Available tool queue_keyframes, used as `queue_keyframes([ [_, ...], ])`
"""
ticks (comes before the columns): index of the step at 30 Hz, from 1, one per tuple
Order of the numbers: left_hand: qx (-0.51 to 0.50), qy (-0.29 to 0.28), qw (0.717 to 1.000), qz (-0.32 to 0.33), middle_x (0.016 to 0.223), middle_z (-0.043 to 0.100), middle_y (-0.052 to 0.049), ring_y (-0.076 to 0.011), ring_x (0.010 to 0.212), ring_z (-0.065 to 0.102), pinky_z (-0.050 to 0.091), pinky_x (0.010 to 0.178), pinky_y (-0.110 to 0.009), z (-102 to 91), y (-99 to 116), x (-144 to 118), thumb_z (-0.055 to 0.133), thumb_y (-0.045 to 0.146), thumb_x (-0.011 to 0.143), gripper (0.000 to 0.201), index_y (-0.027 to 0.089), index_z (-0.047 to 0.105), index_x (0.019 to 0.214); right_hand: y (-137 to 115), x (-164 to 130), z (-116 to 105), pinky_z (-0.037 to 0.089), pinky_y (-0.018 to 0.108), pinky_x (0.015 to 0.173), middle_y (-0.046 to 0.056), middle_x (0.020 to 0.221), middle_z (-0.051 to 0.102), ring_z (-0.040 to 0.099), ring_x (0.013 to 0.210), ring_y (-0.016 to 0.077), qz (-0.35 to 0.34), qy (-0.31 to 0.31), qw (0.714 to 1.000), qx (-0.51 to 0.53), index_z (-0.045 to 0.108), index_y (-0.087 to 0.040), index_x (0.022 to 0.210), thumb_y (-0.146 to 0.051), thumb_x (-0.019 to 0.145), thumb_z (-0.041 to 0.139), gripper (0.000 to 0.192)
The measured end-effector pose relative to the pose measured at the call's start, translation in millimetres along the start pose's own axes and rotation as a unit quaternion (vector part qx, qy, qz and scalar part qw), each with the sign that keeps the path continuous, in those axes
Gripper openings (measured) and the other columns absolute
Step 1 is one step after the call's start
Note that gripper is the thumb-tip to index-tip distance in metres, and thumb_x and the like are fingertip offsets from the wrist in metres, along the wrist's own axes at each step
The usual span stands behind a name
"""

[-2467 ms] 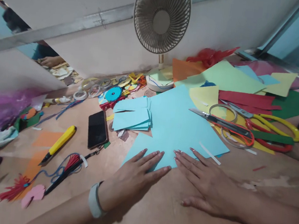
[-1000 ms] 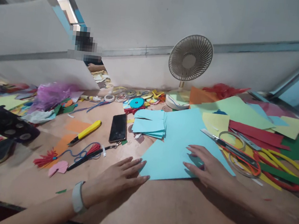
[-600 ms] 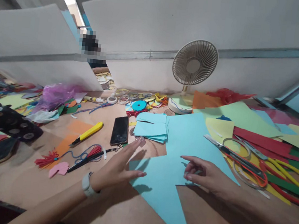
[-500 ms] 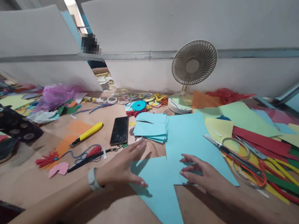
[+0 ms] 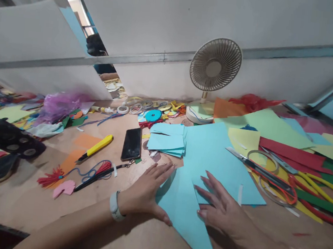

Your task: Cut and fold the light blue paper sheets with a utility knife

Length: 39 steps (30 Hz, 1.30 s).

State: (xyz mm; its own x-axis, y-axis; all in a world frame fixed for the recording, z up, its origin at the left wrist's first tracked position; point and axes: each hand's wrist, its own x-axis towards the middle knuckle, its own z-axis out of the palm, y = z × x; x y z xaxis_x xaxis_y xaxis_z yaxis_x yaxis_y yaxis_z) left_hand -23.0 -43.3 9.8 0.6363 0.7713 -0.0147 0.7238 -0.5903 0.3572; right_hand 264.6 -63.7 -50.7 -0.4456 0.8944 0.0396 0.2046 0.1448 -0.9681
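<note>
Light-blue paper point(image 5: 184, 197) lies on the table in front of me, a pointed part reaching toward me and partly over a larger blue sheet point(image 5: 214, 149). Whether the two are joined I cannot tell. My left hand point(image 5: 146, 191), with a pale wristband, rests at the left edge of the pointed part, thumb spread from the fingers. On the right side, my right hand point(image 5: 220, 205) has its fingers spread, with the fingertips on the blue paper. Just beyond my left hand is a pile of cut blue paper rectangles point(image 5: 166, 142).
A phone point(image 5: 132, 144) and a yellow utility knife point(image 5: 96, 149) lie to the left, near a red tassel point(image 5: 50, 176). At right are a dark utility knife point(image 5: 265, 176), scissors point(image 5: 294, 173) and coloured paper point(image 5: 294, 155). A fan point(image 5: 215, 68) stands behind.
The pointed blue paper has shifted right between my hands. My left hand has come down at its edge and moved right; my right hand's fingers have spread onto the paper.
</note>
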Motion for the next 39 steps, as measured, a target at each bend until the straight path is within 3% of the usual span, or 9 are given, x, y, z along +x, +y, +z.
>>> queue_keyframes([
  [4, -0.024, 0.026, 0.999, -0.004, 0.158, 0.028, -0.026, -0.0423, 0.145, 0.03, 0.022, 0.117, -0.06, 1.3, -1.6, -0.7, 0.08, 0.076, 0.055, 0.14, 0.015, 0.009, 0.16, -6.8, 5.7, -0.3, 0.06, 0.044, 0.08, 0.015, 0.122, 0.068, 0.071, 0.1, 0.0265, 0.069, -0.088, 0.985, 0.128, 0.018, -0.031, 0.158, -0.038, 0.085, 0.067, 0.088],
  [7, -0.06, 0.077, 0.995, -0.023, 0.157, 0.03, -0.025, -0.0432, 0.144, 0.031, 0.029, 0.115, -0.059, -6.1, -5.0, -0.9, 0.087, 0.067, 0.053, 0.146, 0.018, 0.001, 0.16, -32.1, 8.5, -5.7, 0.059, 0.045, 0.082, 0.011, 0.102, 0.075, 0.072, 0.092, 0.0266, 0.082, -0.108, 0.977, 0.166, 0.056, -0.025, 0.138, -0.046, 0.078, 0.074, 0.066],
  [10, -0.138, 0.165, 0.976, -0.035, 0.154, 0.036, -0.023, -0.0366, 0.142, 0.037, 0.038, 0.112, -0.052, -24.2, -8.1, 1.0, 0.086, 0.056, 0.067, 0.142, 0.022, -0.019, 0.157, -67.4, 10.8, -26.9, 0.059, 0.043, 0.083, 0.009, 0.108, 0.074, 0.071, 0.098, 0.0278, 0.052, -0.078, 0.987, 0.131, 0.068, -0.027, 0.122, -0.045, 0.085, 0.069, 0.041],
  [13, -0.221, 0.215, 0.951, 0.018, 0.151, 0.04, -0.022, -0.0314, 0.139, 0.044, 0.048, 0.104, -0.046, -45.3, -5.5, 6.9, 0.075, 0.055, 0.081, 0.13, 0.026, -0.03, 0.152, -93.2, 13.4, -56.3, 0.059, 0.041, 0.087, 0.005, 0.104, 0.076, 0.071, 0.099, 0.0273, -0.08, 0.05, 0.995, -0.03, 0.07, -0.033, 0.119, -0.044, 0.088, 0.066, 0.032],
  [18, -0.132, 0.239, 0.945, 0.178, 0.149, 0.047, -0.012, -0.0281, 0.139, 0.045, 0.042, 0.111, -0.046, -56.5, 8.0, 26.4, 0.069, 0.043, 0.091, 0.087, 0.035, 0.014, 0.158, -93.3, 29.1, -83.4, 0.058, 0.04, 0.09, 0.002, 0.106, 0.076, 0.072, 0.1, 0.0247, -0.286, 0.084, 0.934, -0.199, 0.069, -0.038, 0.118, -0.036, 0.096, 0.054, 0.026],
  [23, 0.02, 0.11, 0.954, 0.278, 0.154, 0.042, -0.011, -0.0221, 0.145, 0.035, 0.03, 0.12, -0.044, -38.7, 7.6, 44.3, 0.044, 0.01, 0.094, 0.069, 0.026, 0.021, 0.157, -55.6, 48.6, -83.6, 0.059, 0.036, 0.089, 0.007, 0.109, 0.074, 0.07, 0.103, 0.0203, -0.319, 0.086, 0.908, -0.259, 0.067, -0.029, 0.12, -0.021, 0.098, 0.048, 0.03],
  [28, -0.007, -0.025, 0.962, 0.27, 0.16, 0.032, -0.011, -0.0263, 0.146, 0.034, 0.023, 0.122, -0.046, -21.3, -4.0, 45.1, 0.049, 0.024, 0.083, 0.074, 0.019, 0.028, 0.154, -23.0, 47.4, -86.9, 0.06, 0.032, 0.082, 0.009, 0.104, 0.074, 0.07, 0.097, 0.0176, -0.305, 0.037, 0.904, -0.296, 0.07, -0.025, 0.111, -0.014, 0.096, 0.046, 0.03],
  [33, -0.036, -0.014, 0.965, 0.258, 0.152, 0.043, -0.016, -0.031, 0.136, 0.048, 0.029, 0.118, -0.05, -4.6, -5.9, 44.6, 0.063, 0.054, 0.086, 0.084, 0.022, 0.024, 0.154, -19.5, 36.1, -91.1, 0.06, 0.033, 0.082, 0.012, 0.107, 0.073, 0.069, 0.098, 0.0195, -0.329, -0.008, 0.864, -0.382, 0.069, -0.019, 0.112, -0.011, 0.093, 0.049, 0.029],
  [39, -0.007, 0.025, 0.97, 0.243, 0.144, 0.054, -0.015, -0.0282, 0.125, 0.058, 0.04, 0.11, -0.045, -0.7, -0.1, 49.0, 0.054, 0.043, 0.098, 0.059, 0.021, 0.037, 0.149, -19.8, 29.6, -67.6, 0.056, 0.046, 0.095, 0.017, 0.124, 0.069, 0.065, 0.114, 0.0264, -0.354, -0.018, 0.819, -0.451, 0.063, -0.015, 0.127, -0.013, 0.091, 0.05, 0.039],
])
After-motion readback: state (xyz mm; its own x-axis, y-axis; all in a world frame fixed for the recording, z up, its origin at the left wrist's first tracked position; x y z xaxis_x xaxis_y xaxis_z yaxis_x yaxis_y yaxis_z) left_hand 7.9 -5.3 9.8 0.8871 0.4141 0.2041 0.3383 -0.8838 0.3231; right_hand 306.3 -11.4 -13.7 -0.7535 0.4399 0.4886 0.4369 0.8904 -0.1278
